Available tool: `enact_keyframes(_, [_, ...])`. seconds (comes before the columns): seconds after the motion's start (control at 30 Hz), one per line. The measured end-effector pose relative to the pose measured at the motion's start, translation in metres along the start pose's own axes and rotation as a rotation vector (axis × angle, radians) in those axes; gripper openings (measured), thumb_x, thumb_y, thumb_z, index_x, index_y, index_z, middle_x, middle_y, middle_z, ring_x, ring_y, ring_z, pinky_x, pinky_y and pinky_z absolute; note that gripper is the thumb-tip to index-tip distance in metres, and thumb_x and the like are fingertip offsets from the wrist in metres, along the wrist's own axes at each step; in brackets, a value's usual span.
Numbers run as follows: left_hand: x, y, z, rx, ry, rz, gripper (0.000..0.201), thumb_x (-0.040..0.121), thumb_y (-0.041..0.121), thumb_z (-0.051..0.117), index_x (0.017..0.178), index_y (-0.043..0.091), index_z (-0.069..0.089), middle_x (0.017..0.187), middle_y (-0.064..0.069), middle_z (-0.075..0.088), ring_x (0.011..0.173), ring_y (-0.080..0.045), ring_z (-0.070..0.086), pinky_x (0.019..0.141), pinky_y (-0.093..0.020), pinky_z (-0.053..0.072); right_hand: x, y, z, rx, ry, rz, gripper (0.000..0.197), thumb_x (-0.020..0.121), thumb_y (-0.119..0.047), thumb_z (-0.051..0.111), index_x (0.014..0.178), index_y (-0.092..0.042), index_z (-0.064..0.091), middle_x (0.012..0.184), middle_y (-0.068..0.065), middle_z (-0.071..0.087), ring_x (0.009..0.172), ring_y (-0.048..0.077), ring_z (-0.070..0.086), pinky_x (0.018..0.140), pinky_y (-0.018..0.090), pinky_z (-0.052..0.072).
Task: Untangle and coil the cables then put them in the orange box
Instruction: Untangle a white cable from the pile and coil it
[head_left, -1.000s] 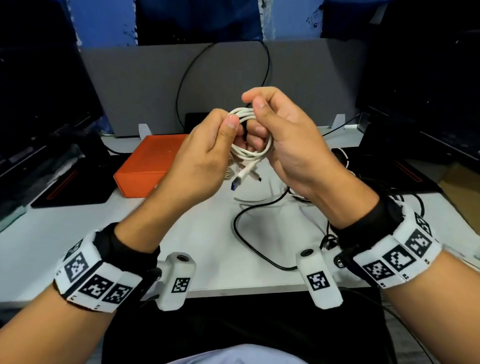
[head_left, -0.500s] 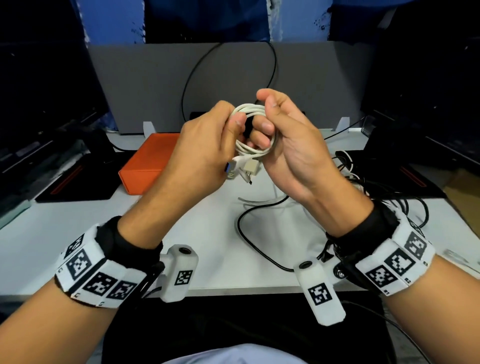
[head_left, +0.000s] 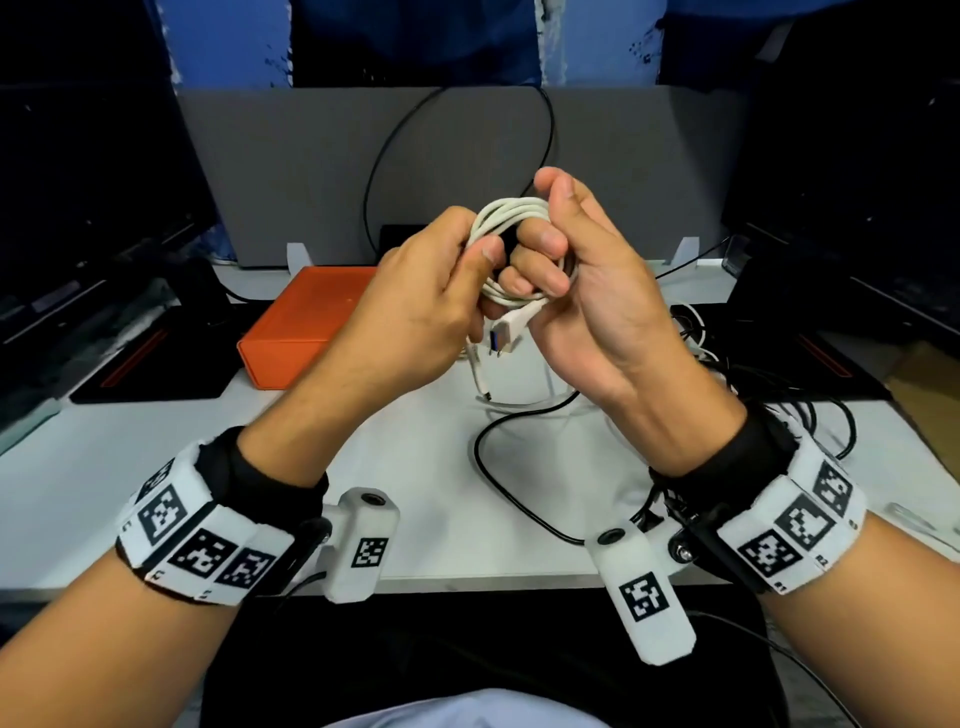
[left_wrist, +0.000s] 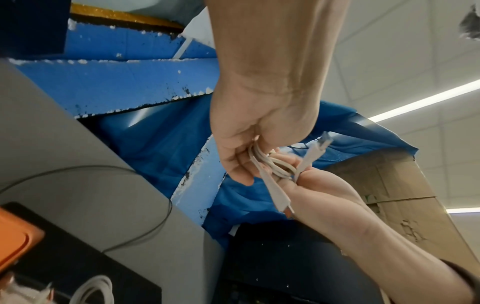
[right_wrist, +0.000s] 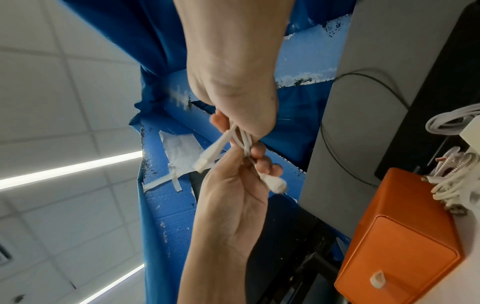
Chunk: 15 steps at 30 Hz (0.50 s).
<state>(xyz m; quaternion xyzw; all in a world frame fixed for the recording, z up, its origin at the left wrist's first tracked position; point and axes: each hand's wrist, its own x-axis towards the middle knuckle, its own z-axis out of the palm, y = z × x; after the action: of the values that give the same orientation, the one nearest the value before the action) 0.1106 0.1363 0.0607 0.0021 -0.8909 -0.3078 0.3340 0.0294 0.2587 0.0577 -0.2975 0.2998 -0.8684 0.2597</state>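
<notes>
Above the white table (head_left: 130, 467) both hands hold one coiled white cable (head_left: 511, 215). My left hand (head_left: 478, 252) pinches the coil's left side between thumb and fingers. Fingers of my right hand (head_left: 543, 234) are curled through the loop, with the thumb raised above it. A USB plug (head_left: 506, 332) and a thin end (head_left: 480, 374) hang below the coil. In the wrist views the coil (left_wrist: 275, 166) (right_wrist: 242, 140) sits between the two hands. The orange box (head_left: 311, 322) (right_wrist: 402, 236) stands on the table behind my left hand.
A black cable (head_left: 498, 483) loops over the table under the hands. A tangle of black and white cables (head_left: 737, 379) lies at the right. More white cables (right_wrist: 451, 181) rest by the orange box. Dark monitors flank the desk and a grey panel (head_left: 311, 171) stands behind.
The hands stayed on the coil and turned it a little. The right thumb lifted off the loop, and the plug ends swung lower beneath it.
</notes>
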Motion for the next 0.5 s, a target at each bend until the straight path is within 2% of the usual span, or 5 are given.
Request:
enact_keyframes(0.2, [0.005, -0.018, -0.021, -0.066, -0.264, -0.137, 0.028, 0.104, 0.042, 0.055, 0.097, 0.016, 0.062, 0.069, 0.005, 0.069, 0.064, -0.014, 0.062, 0.07, -0.04, 0.051, 0.003, -0.005, -0.009, -0.512, 0.03, -0.09, 0.021, 0.112, -0.02, 0.039, 0.099, -0.013, 0.055, 0.065, -0.004, 0.033, 0.05, 0.009, 0.023, 0.05, 0.024, 0.025])
enact_keyframes(0.27, [0.009, -0.022, -0.036, -0.159, -0.29, -0.203, 0.018, 0.104, 0.027, 0.059, 0.096, 0.013, 0.066, 0.073, 0.002, 0.07, 0.068, -0.014, 0.062, 0.072, -0.038, 0.05, 0.003, -0.007, -0.011, -0.737, 0.026, -0.12, 0.023, 0.111, -0.023, 0.041, 0.096, -0.017, 0.057, 0.066, -0.004, 0.034, 0.052, 0.008, 0.025, 0.052, 0.025, 0.025])
enact_keyframes(0.33, [0.01, -0.021, -0.05, -0.296, -0.316, -0.267, 0.014, 0.101, 0.017, 0.059, 0.102, 0.008, 0.07, 0.083, -0.003, 0.073, 0.074, -0.015, 0.065, 0.072, -0.031, 0.054, 0.002, -0.008, -0.011, -0.891, 0.016, -0.16, 0.023, 0.111, -0.024, 0.043, 0.094, -0.02, 0.058, 0.064, -0.015, 0.044, 0.051, 0.0, 0.034, 0.054, 0.019, 0.03])
enact_keyframes(0.43, [0.009, -0.02, -0.062, -0.37, -0.39, -0.269, 0.021, 0.093, 0.019, 0.065, 0.109, 0.009, 0.074, 0.096, -0.01, 0.075, 0.081, -0.018, 0.064, 0.074, -0.031, 0.054, 0.001, -0.008, -0.009, -1.031, -0.001, -0.222, 0.023, 0.111, -0.022, 0.042, 0.093, -0.021, 0.058, 0.059, -0.026, 0.051, 0.054, -0.006, 0.048, 0.057, 0.009, 0.037])
enact_keyframes(0.5, [0.008, -0.018, -0.063, -0.299, -0.439, -0.241, 0.019, 0.091, 0.017, 0.069, 0.107, 0.012, 0.076, 0.088, -0.014, 0.069, 0.077, -0.02, 0.058, 0.073, -0.032, 0.047, 0.001, -0.009, -0.009, -1.029, -0.009, -0.213, 0.024, 0.111, -0.023, 0.042, 0.093, -0.022, 0.058, 0.058, -0.026, 0.05, 0.052, -0.005, 0.046, 0.057, 0.01, 0.036])
